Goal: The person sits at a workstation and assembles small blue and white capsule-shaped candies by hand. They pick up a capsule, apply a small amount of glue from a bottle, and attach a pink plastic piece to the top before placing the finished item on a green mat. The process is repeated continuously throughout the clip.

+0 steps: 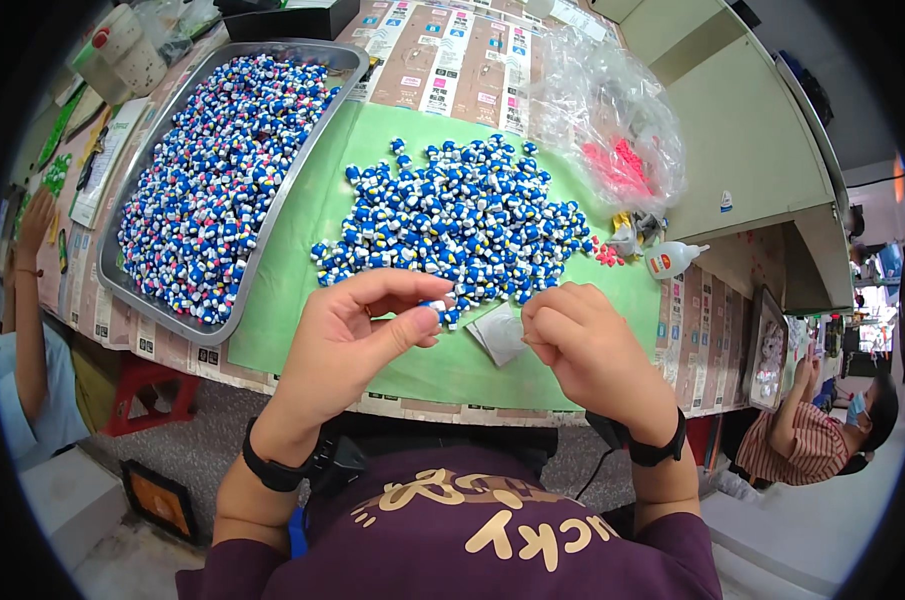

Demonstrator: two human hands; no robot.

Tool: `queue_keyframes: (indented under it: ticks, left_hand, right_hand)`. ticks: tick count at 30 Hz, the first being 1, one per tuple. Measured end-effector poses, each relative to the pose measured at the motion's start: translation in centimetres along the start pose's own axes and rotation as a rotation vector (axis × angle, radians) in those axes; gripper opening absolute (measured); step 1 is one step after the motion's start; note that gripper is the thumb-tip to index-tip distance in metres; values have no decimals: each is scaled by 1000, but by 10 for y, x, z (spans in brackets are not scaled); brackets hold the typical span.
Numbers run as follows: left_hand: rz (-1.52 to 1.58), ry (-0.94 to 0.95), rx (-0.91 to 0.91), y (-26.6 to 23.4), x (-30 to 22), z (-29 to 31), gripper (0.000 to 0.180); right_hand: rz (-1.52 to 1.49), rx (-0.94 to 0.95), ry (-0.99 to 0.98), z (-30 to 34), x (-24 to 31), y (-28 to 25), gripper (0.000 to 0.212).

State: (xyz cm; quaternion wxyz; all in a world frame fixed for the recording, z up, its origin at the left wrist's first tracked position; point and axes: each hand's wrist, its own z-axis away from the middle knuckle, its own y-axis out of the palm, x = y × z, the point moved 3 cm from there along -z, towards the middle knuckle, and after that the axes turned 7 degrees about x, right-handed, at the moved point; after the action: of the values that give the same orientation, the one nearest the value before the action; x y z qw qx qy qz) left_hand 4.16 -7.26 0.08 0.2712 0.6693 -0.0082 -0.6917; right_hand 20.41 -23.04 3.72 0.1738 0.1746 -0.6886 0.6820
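Between the thumb and fingertips of my left hand (347,335) is a small blue-and-white figurine (435,306), held at the near edge of a heap of similar figurines (462,220). My right hand (597,345) is closed in a pinch beside a small whitish paper pad (494,338); whatever its fingertips hold is hidden or too small to make out. The heap lies on a green sheet (302,310). Tiny pink pieces (608,256) lie to its right, near a white squeeze bottle (672,260) lying on its side.
A large metal tray (260,268) full of blue, white and pink figurines stands at left. A clear plastic bag (597,95) with pink pieces sits at the far right, next to a pale cabinet (752,130). Other people work at both sides; one arm (30,310) shows at left.
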Motion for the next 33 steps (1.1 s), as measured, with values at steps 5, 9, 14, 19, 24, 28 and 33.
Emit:
queue_keyframes:
  ticks: [5,9,14,19,24,28,33]
  left_hand:
    - [-70,38,13,-5,1,0,20]
    - [-108,140,-17,0,0,-2,21]
    - [-67,88,-7,-5,0,0,22]
    - [49,30,-31,-5,-1,2,21]
    - [-65,127,-16,-3,1,-1,22]
    - [15,56,-2,5,-3,-2,24]
    - [74,98,22,14,-3,-4,24]
  right_hand:
    - [23,-19,-47,-7,5,3,17]
    - [52,-79,-31,-12,4,6,17]
    - [55,-75,37,-8,-1,4,18]
    - [-11,-89,70,-3,-1,1,18]
    - [38,-119,62,-3,0,3,19]
    - [44,-142,51,-5,0,5,19]
    - [-218,-295,17,-2,16,-11,24]
